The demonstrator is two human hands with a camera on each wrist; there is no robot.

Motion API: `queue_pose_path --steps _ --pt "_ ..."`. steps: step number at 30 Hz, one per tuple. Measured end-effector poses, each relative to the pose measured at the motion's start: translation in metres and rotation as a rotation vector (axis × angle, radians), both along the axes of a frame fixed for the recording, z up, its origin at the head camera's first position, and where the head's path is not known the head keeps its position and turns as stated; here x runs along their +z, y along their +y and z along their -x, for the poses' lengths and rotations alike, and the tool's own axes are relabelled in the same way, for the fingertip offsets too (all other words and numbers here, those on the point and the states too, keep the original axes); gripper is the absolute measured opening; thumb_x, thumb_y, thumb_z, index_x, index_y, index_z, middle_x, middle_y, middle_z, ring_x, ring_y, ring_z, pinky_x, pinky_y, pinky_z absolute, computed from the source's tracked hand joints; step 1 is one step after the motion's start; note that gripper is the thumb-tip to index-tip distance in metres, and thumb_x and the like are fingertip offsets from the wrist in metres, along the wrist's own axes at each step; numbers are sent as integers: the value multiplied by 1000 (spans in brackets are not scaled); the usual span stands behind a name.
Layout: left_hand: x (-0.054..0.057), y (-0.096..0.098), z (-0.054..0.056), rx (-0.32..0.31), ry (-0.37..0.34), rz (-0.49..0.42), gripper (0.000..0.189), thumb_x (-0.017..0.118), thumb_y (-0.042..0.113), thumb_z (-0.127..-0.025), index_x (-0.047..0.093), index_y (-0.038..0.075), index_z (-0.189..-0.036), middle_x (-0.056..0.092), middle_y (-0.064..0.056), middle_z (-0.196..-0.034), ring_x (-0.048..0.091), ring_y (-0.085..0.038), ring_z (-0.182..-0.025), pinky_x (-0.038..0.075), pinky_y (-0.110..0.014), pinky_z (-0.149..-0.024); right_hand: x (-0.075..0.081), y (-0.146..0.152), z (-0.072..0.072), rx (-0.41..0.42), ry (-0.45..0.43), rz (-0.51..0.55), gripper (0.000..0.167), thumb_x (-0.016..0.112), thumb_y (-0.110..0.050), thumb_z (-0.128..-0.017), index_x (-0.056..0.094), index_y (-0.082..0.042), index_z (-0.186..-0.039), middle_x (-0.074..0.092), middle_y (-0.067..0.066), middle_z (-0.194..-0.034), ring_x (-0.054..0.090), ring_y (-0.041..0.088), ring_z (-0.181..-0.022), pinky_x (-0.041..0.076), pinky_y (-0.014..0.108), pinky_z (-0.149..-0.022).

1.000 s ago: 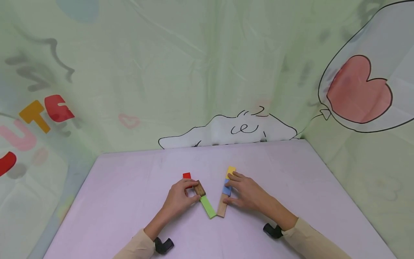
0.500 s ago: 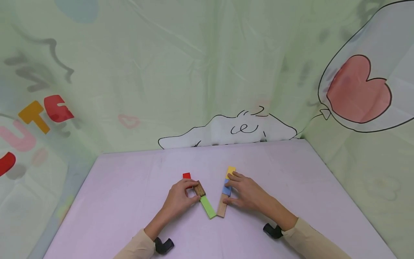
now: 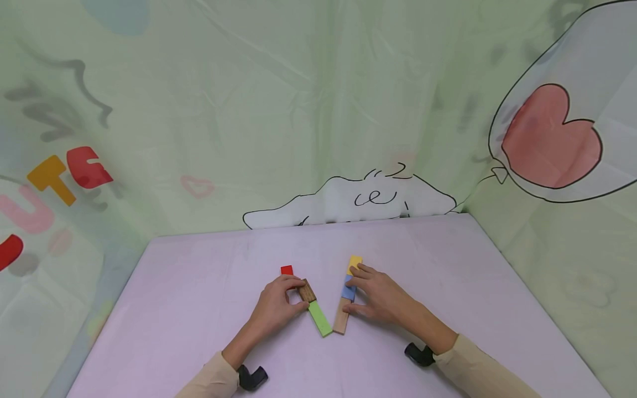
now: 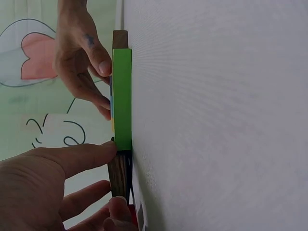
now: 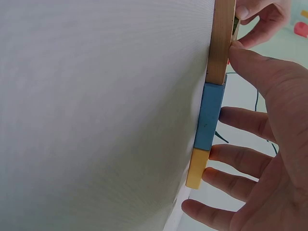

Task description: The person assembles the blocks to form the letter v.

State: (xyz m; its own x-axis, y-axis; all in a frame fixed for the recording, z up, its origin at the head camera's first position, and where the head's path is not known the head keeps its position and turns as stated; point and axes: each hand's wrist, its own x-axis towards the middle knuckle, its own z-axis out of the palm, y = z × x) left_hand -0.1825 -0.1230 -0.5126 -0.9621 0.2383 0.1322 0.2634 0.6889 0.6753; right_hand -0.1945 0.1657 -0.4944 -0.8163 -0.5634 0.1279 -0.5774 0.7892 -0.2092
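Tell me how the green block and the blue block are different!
The green block is at the near end of its row, while the blue block is between the yellow block and the light wooden block. From the head view, the green block's far end slants left, but the blue block's slants right. Both lie on the pale table.

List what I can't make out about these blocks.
Whether the red block touches the dark brown block: head view, left hand covers the join.
Blue block: left wrist view, mostly hidden behind the green block.
Tan block: right wrist view, one end cut off by the top edge.
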Motion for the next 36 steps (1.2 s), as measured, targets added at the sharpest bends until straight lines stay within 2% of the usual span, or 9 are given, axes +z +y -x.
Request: queue_pose_path --steps 8,23,26,30,33,36 --pt "1 2 -1 -9 24 51 40 87 20 -85 78 12 -123 71 -4 -129 52 -3 -74 44 -20 -68 1 -1 1 -11 -18 -2 56 78 -56 -91 75 -12 -125 64 21 -149 56 46 -143 50 59 -112" --pt "4 3 -5 -13 36 74 39 85 21 -88 77 13 -125 71 -4 -129 52 -4 -74 43 -22 -70 0 -1 -1 -14 0 -3 55 79 -55 -89 76 -12 -124 65 21 -148 57 46 -142 51 59 -111" --pt "2 3 -4 -16 51 80 39 85 19 -87 77 12 -125 72 -4 -128 57 -7 -78 43 -22 -69 0 0 -1 -5 14 9 54 79 -55 -90 76 -12 -123 66 22 -146 58 46 -141 52 59 -110" --pt "1 4 -4 -18 69 86 38 84 18 -87 77 11 -124 73 -5 -128 67 -15 -92 46 -23 -70 0 0 0 8 30 14 53 79 -55 -90 77 -11 -121 66 22 -145 59 46 -139 52 58 -109" --pt "1 4 -4 -13 74 95 38 84 19 -87 77 12 -124 73 -6 -130 69 -18 -98 48 -27 -75 0 0 0 9 23 13 54 79 -56 -90 77 -11 -121 66 22 -145 59 46 -139 52 59 -109" --pt "2 4 -5 -10 74 95 37 83 20 -88 77 13 -125 72 -5 -132 68 -15 -93 48 -28 -77 0 0 0 9 23 17 54 79 -55 -90 77 -11 -121 66 22 -146 59 46 -139 53 59 -109"
